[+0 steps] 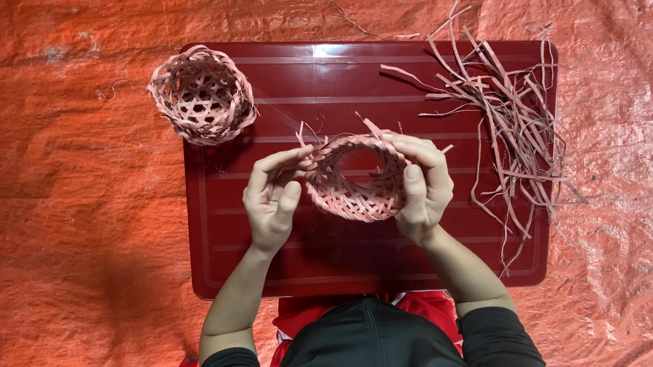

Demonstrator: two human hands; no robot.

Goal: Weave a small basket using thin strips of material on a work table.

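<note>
Both hands hold a small woven basket just above the middle of the dark red tray. The left hand pinches its rim with the fingers close together. The right hand wraps around the other side, likely to keep it steady. The basket tips so its open top faces up toward the person. A second basket sits on the tray's far left corner. Loose strips lie at the far right corner, within easy reach.
</note>
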